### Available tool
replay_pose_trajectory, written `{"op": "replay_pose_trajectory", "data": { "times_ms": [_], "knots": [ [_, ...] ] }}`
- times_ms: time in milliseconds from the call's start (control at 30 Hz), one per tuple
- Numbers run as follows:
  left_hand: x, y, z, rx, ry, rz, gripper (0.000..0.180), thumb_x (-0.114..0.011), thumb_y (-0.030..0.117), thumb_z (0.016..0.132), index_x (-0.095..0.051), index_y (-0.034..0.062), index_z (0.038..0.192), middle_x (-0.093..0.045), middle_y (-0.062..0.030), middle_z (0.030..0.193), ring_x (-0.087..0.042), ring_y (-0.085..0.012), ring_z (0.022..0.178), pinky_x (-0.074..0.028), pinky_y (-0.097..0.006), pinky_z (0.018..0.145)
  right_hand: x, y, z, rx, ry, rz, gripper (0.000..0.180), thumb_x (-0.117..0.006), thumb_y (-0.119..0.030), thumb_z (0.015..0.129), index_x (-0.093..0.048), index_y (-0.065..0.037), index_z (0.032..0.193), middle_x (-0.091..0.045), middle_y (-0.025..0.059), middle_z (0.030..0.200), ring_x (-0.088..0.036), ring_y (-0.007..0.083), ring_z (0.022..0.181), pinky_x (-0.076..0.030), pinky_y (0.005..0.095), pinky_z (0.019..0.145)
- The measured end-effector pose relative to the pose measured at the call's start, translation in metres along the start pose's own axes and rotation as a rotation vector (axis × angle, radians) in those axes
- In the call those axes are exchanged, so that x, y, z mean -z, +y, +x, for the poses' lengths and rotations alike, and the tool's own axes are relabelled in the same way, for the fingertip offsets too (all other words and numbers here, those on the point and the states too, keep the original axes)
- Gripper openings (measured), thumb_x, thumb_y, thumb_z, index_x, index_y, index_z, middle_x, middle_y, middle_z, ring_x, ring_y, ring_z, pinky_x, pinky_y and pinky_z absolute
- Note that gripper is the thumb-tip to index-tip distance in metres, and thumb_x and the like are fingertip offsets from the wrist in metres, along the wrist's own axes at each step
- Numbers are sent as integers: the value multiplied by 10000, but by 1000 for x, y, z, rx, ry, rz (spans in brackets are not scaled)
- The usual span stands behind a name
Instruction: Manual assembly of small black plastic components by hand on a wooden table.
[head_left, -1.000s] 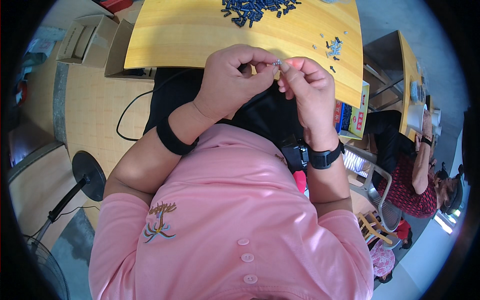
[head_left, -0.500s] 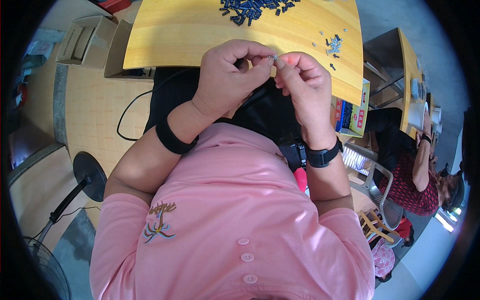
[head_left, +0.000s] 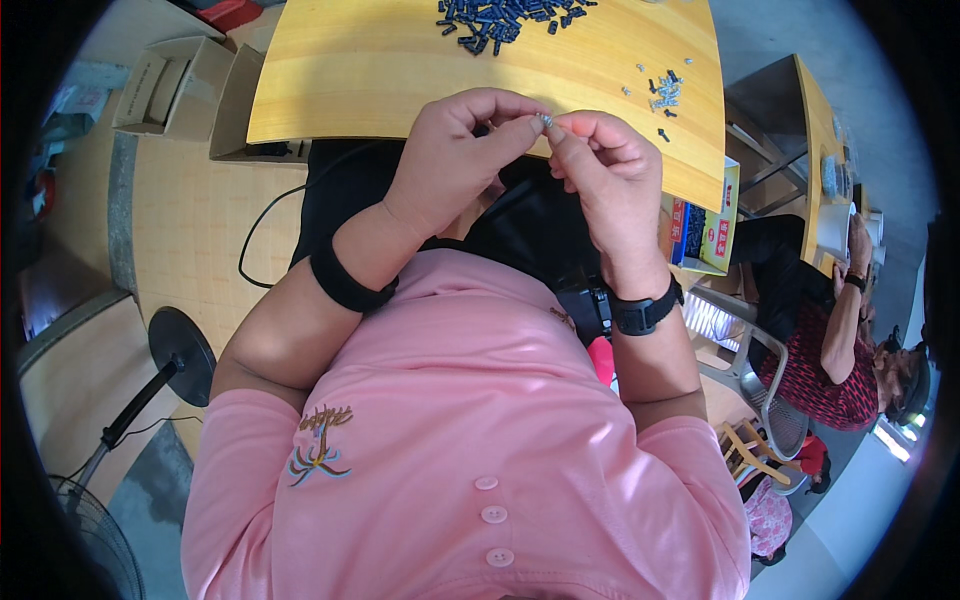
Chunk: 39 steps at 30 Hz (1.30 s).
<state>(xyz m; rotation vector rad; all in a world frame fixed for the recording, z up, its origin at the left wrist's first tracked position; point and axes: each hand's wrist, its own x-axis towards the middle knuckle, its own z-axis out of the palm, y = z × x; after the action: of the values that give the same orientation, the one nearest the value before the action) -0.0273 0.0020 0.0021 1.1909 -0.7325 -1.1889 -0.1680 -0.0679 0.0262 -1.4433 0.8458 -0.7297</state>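
My left hand (head_left: 455,160) and my right hand (head_left: 615,170) meet at the near edge of the wooden table (head_left: 360,75). Thumb and forefinger of each are pinched together, tip against tip. Between them shows a tiny silvery metal part (head_left: 546,120), gripped from both sides; its exact kind is too small to make out. To the right on the tabletop lie scattered small silvery parts (head_left: 668,93), with a few black pieces among them. A heap of small black parts (head_left: 492,22) spreads at the far side of the table.
Below the table's right edge stands an open yellow-and-red carton (head_left: 722,225) with dark items in it. Cardboard boxes (head_left: 170,85) sit at the left, and a fan (head_left: 95,530) at lower left. Another person (head_left: 825,370) sits at a second table on the right.
Both hands have shifted slightly down, toward me, and their fingertips have turned a little around the metal part. The parts on the table lie as before.
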Motion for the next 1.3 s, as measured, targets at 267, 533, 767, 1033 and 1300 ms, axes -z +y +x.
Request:
{"op": "replay_pose_trajectory", "data": {
  "times_ms": [267, 533, 767, 1033, 1300],
  "knots": [
    [1, 0, 1, 54, -38, -114, 175, -615, 124, 889, -647, 7, 1015, -591, 15, 770, -530, -34, 684, -428, -165, 622, 0, -5, -1, -16, -10, 6, 61, -619, -23, 859, -653, 26, 871, -611, 2, 673, -554, 46, 586, -465, 195, 538],
    [2, 0, 1, -12, -4, -62, 128, -614, 96, 881, -632, 8, 972, -608, 3, 796, -552, -44, 668, -445, -175, 615, -2, -9, 0, 0, -51, 31, 52, -614, -14, 859, -646, 25, 847, -619, 8, 672, -574, 53, 576, -476, 195, 525],
    [1, -1, -1, -163, 26, 76, 85, -630, 55, 814, -624, 6, 883, -586, 17, 685, -509, -27, 581, -414, -170, 523, -3, -11, -3, 43, -36, -11, 32, -616, 13, 823, -640, 18, 803, -609, 10, 648, -564, 56, 564, -467, 194, 526],
    [0, 0, 0, -299, 56, 270, 47, -611, 35, 834, -608, 8, 872, -589, 17, 689, -520, -10, 576, -405, -163, 521, -9, -4, -2, 351, 119, -451, 48, -647, 10, 711, -617, -23, 730, -532, 30, 613, -482, 77, 528, -412, 209, 489],
    [2, 1, -2, -195, 10, 160, 73, -625, 49, 852, -629, -10, 896, -617, 1, 705, -579, -39, 583, -439, -170, 531, -5, -5, 4, 659, 145, -663, 107, -652, -4, 671, -591, -61, 738, -526, 57, 625, -525, 206, 561, -433, 296, 521]
  ]
}}
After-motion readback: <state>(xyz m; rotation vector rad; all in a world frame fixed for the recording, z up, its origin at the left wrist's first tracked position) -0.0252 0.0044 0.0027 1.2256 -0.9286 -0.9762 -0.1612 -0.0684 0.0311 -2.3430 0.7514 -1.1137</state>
